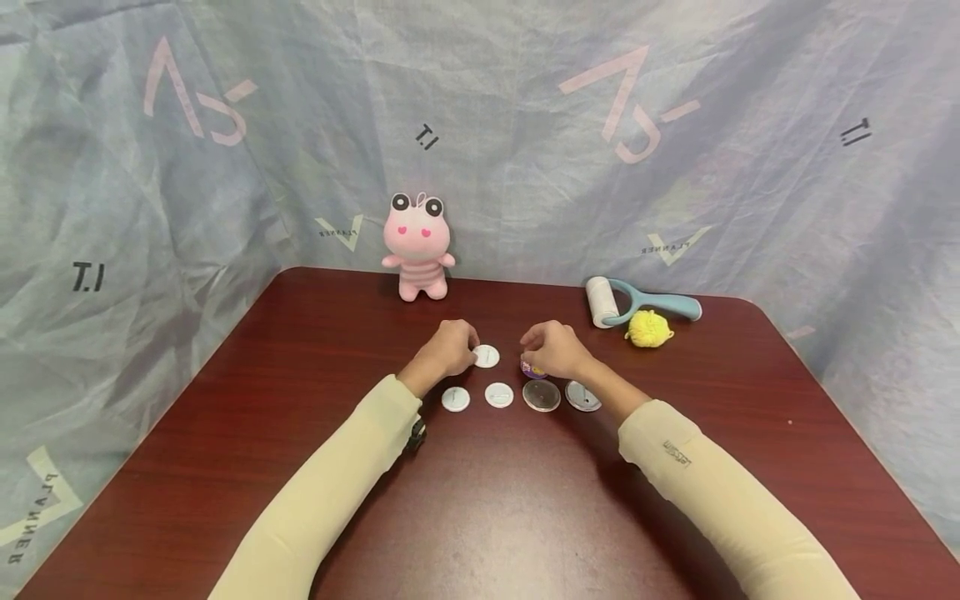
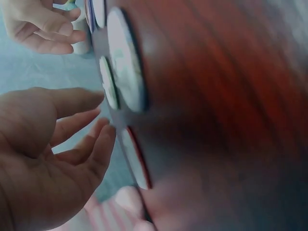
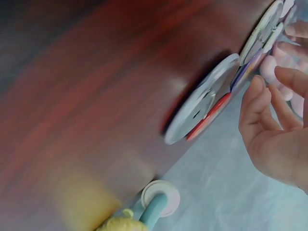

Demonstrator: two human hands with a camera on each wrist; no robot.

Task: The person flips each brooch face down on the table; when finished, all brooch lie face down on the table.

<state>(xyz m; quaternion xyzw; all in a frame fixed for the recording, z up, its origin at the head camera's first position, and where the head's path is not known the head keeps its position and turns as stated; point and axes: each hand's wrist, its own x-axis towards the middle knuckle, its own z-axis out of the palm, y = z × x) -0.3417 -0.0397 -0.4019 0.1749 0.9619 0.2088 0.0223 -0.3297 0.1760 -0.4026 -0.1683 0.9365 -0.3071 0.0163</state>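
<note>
In the head view my left hand (image 1: 450, 348) is at the left edge of a white round pin badge (image 1: 486, 357) lying pin side up. The left wrist view shows that hand's thumb and fingers (image 2: 98, 144) apart, with nothing between them; whether they touch a badge I cannot tell. My right hand (image 1: 557, 350) is over a purple badge (image 1: 534, 369) and partly covers it. Nearer me lie two white badges (image 1: 456, 399) and two silver-backed badges (image 1: 542, 396) in a row. A red badge (image 3: 209, 118) shows in the right wrist view, behind a silver-backed one.
A pink plush toy (image 1: 417, 246) sits at the back of the dark red table (image 1: 480, 517). To the back right lie a blue-handled lint roller (image 1: 667, 305) and a yellow yarn ball (image 1: 648, 329). Grey printed cloth (image 1: 495, 100) hangs behind the table.
</note>
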